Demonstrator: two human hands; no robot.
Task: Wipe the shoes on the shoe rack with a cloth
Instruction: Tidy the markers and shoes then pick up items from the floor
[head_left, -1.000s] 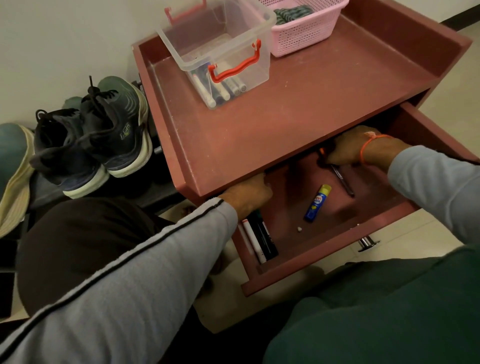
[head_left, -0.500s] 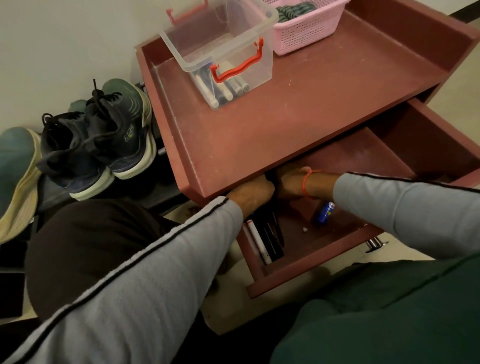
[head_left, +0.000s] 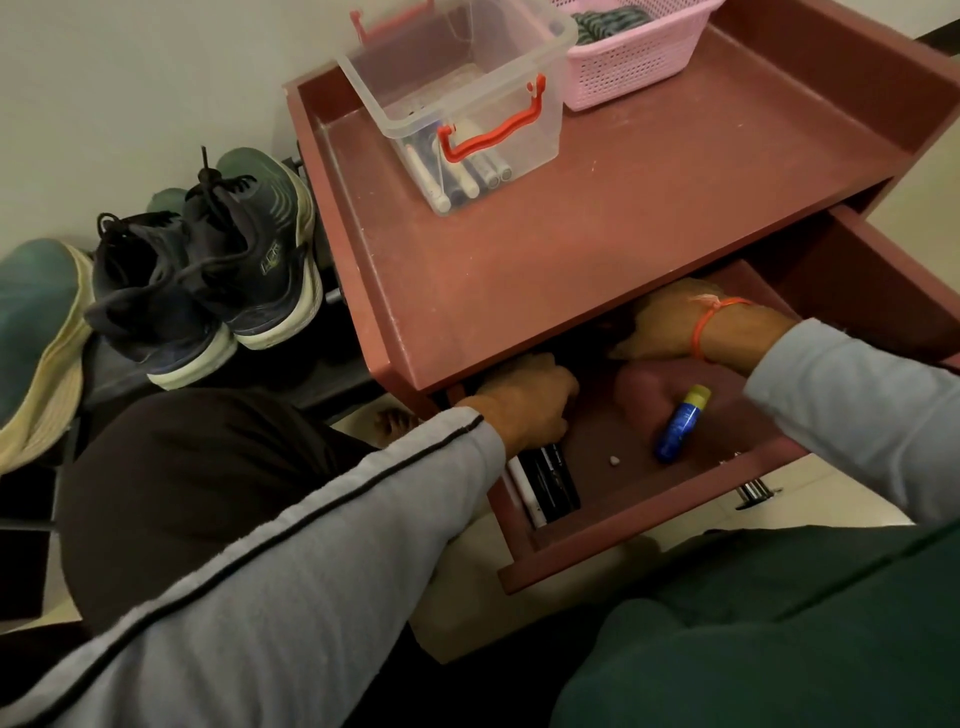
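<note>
While the drawer (head_left: 639, 514) of the dark red cabinet (head_left: 571, 249) is standing pulled out toward the person, both hands are reaching into its far, shadowed part under the cabinet top. The left hand (head_left: 524, 402) is curling downward at the drawer's left side, its knuckles bent just above a black case (head_left: 553, 480) and a white marker (head_left: 522, 486); whether the fingertips are gripping anything I cannot tell, since they are hiding beneath the hand. The right hand (head_left: 670, 325), wearing an orange band (head_left: 701, 325) at the wrist, is lying further right with its fingers disappearing into the dark, so their spread is not showing either. A blue and yellow tube (head_left: 680, 423) is lying on the drawer floor near that wrist. No cloth is showing anywhere. The shoes (head_left: 208, 275), a dark laced pair with pale soles, are sitting on the shoe rack (head_left: 311, 374) to the left of the cabinet, well apart from both hands. On the cabinet top a clear box (head_left: 467, 98) of markers is standing beside a pink basket (head_left: 634, 57).
</note>
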